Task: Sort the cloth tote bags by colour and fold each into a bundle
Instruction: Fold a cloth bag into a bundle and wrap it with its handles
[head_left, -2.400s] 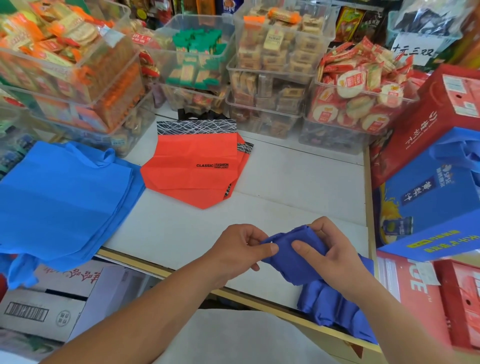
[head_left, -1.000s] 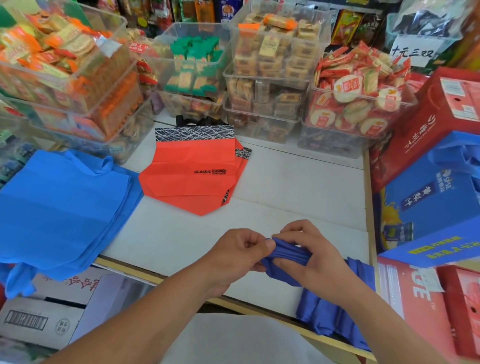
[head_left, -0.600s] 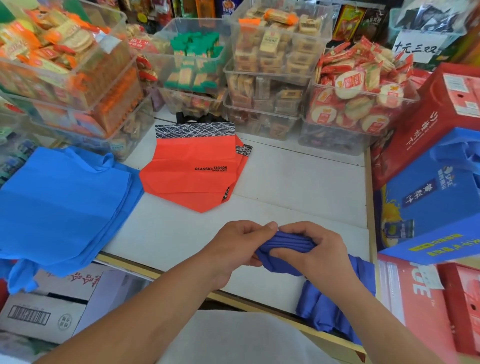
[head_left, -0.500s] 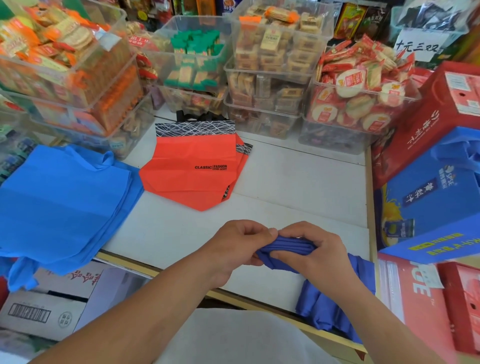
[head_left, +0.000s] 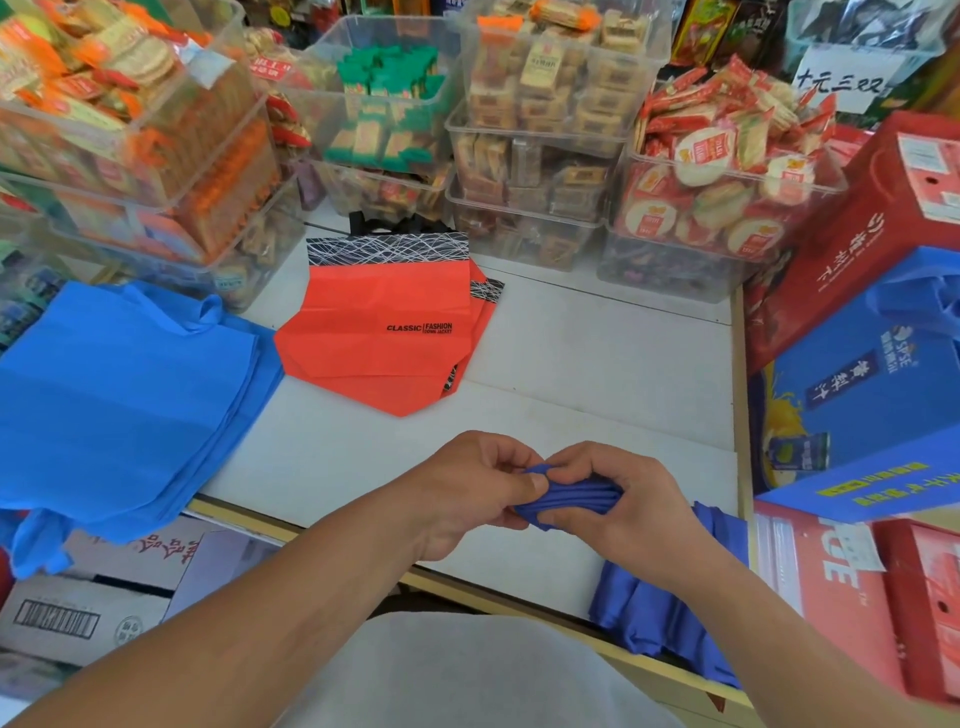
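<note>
Rolling it tight, we have the dark blue tote bag (head_left: 571, 500) squeezed into a narrow bundle between both hands, just above the front of the bench (head_left: 597, 364). Our left hand (head_left: 478, 488) pinches the bundle's left end, thumb against curled fingers, while our right hand (head_left: 623, 501) wraps over the rest of it, fingers curled round the cloth. So this one looks nearly done, we'd say: the folds are stacked thin and compact, and what seems left is a last tuck or a setting down. More dark blue cloth (head_left: 660, 629) lies under our right forearm and droops over the bench's front edge; whether it belongs to the bundle in hand or is a separate heap, we cannot tell. Further back, the sorting looks well on: the orange-red bags (head_left: 374, 338) sit together in a small flat stack near the middle, and the light blue bags (head_left: 119, 400) are piled together on the left, spilling over the edge. Colours are apart, then, no mixing that we can see. But neither of those piles is bundled; both lie flat and open, so by our reckoning most of the folding is yet to do. Behind it all stand the clear snack tubs (head_left: 540, 130), and cartons (head_left: 857, 234) crowd the right side, well away from our work.
</note>
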